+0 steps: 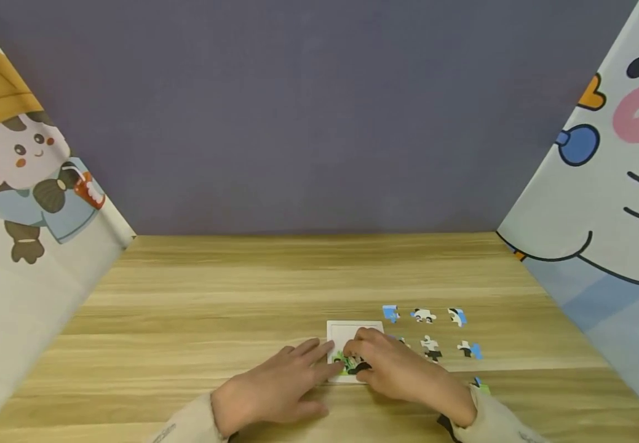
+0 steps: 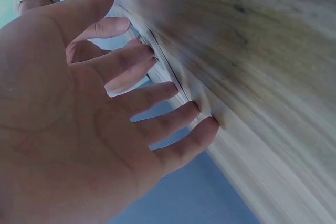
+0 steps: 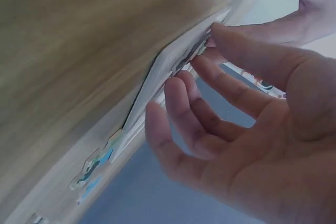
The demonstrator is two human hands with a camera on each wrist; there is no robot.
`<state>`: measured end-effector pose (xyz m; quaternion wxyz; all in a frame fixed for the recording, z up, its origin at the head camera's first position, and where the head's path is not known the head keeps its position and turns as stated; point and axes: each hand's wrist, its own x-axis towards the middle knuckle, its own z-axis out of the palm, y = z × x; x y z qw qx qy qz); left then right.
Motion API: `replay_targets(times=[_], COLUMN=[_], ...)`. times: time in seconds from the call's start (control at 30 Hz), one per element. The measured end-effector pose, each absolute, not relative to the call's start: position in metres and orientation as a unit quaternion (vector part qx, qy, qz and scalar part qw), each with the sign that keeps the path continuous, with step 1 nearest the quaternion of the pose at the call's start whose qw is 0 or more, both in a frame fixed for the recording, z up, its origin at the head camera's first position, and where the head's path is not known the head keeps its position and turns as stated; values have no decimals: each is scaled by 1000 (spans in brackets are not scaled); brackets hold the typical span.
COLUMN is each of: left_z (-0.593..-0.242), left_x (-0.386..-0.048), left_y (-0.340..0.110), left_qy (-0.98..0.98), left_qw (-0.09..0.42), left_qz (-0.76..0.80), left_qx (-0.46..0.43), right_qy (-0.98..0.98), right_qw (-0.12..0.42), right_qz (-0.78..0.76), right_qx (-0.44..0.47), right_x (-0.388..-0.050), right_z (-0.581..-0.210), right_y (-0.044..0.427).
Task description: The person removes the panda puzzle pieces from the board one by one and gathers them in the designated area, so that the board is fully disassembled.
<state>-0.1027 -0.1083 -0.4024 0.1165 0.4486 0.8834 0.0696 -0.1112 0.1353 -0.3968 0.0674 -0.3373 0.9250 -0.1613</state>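
Note:
A small white puzzle tray (image 1: pixel 355 323) lies on the table, with green and black puzzle pieces (image 1: pixel 344 363) in its lower part. My left hand (image 1: pixel 283 384) is at the tray's left side, its fingers spread and fingertips touching the frame. From the right, my right hand (image 1: pixel 402 369) reaches over the tray with bent fingers. In the right wrist view, its thumb and index finger are at a dark puzzle piece (image 3: pixel 185 56) low in the tray, seemingly pinching its edges. That hand covers the tray's right part.
Right of the tray lie several loose pieces, among them a blue piece (image 1: pixel 390 312), a panda-face piece (image 1: pixel 424 315) and a black-and-white piece (image 1: pixel 431 348). A green piece (image 1: pixel 482 386) shows beside the right sleeve. A dark grey panel (image 1: pixel 313 123) stands behind the wooden table (image 1: pixel 214 295).

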Motion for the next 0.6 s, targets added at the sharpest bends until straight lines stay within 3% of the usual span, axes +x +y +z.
replay_targets(times=[0.27,0.6], left_z=[-406,-406], left_x=[-106,-104], left_y=[-103,-104], left_qy=[889,892], left_qw=[106,104], left_qz=[71,66], left_qx=[439,434], right_qy=[929,944], right_qw=[27,25], right_qz=[-152,-99], right_qx=[-336,-313], right_x=[-117,-111], right_z=[-401,-400], right_y=[141,132])
